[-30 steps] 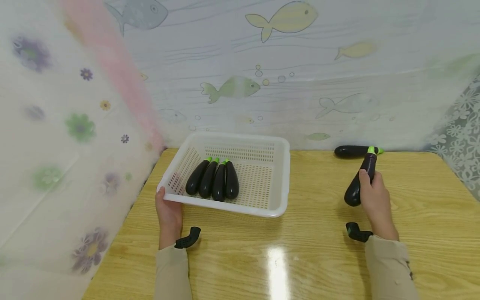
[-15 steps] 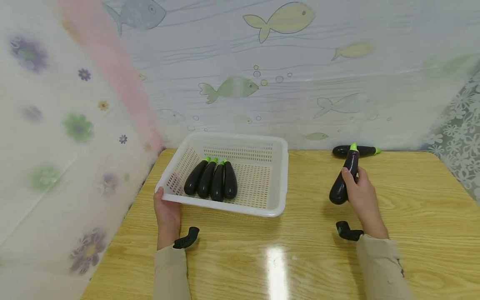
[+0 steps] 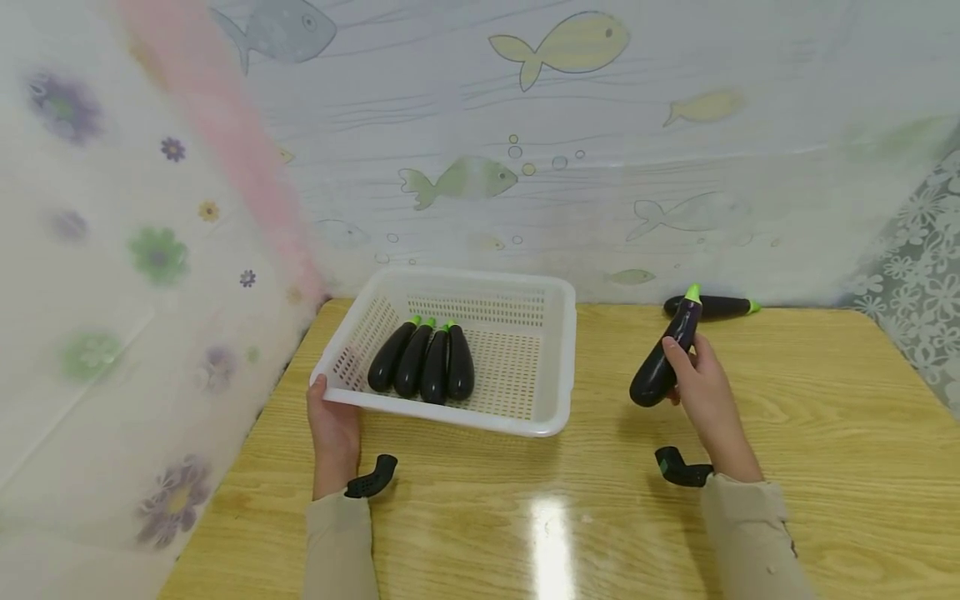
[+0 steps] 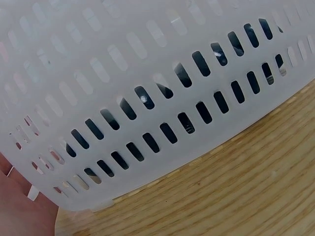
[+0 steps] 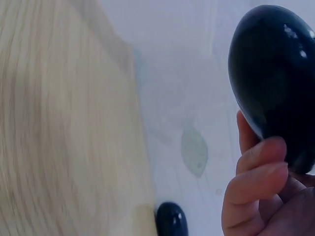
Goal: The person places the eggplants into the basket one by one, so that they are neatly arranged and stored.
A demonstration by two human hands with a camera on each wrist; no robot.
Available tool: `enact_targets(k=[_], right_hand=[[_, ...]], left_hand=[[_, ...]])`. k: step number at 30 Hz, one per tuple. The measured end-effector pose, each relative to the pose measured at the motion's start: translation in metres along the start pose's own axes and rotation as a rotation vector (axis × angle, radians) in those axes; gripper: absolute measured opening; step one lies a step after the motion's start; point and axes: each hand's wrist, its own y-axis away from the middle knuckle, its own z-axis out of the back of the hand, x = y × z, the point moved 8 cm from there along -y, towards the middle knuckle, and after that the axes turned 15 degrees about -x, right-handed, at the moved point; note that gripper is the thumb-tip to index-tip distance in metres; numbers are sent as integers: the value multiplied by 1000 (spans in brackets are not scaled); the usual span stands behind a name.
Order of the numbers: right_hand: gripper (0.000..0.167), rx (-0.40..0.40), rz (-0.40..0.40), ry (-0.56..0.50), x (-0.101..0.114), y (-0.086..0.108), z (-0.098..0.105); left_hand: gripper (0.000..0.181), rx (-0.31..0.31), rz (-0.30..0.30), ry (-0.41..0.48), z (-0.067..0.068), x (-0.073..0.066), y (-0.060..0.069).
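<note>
A white plastic basket point(image 3: 555, 358) with slotted walls stands left of centre, several dark eggplants point(image 3: 422, 362) with green stems lying side by side in it. My left hand point(image 3: 333, 425) grips its near left corner, thumb over the rim; the left wrist view shows the slotted basket wall point(image 4: 157, 113) with dark shapes behind it. Over the table on the right, my right hand point(image 3: 705, 392) holds an eggplant point(image 3: 666, 358) tilted, stem up. In the right wrist view the fingers point(image 5: 256, 182) curl round that glossy eggplant point(image 5: 275, 73). Another eggplant point(image 3: 723, 307) lies at the table's back edge.
The wooden table point(image 3: 480, 533) meets a fish-patterned cloth backdrop point(image 3: 450, 108) at its far edge. A flower-patterned sheet point(image 3: 97, 333) closes off the left side. Each wrist carries a black camera mount point(image 3: 682, 468).
My right hand has carried the held eggplant leftward, toward the basket, and the eggplant leans a little more. My left hand and the basket stay in place.
</note>
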Motion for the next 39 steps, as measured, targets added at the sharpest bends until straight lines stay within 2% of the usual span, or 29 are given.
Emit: enact_targets(k=[8, 18, 25, 33, 39], right_hand=[[62, 26, 24, -128, 14, 7, -11], [56, 64, 50, -253, 28, 13, -22], [50, 88, 64, -273, 34, 17, -31], [50, 125, 62, -269, 35, 20, -41], [48, 133, 66, -286, 38, 18, -42]], left_hand=[[49, 14, 17, 10, -1, 1, 0], [50, 26, 1, -19, -3, 0, 0], [47, 22, -1, 23, -4, -3, 0], [50, 24, 1, 23, 0, -3, 1], [51, 36, -10, 28, -3, -2, -2]])
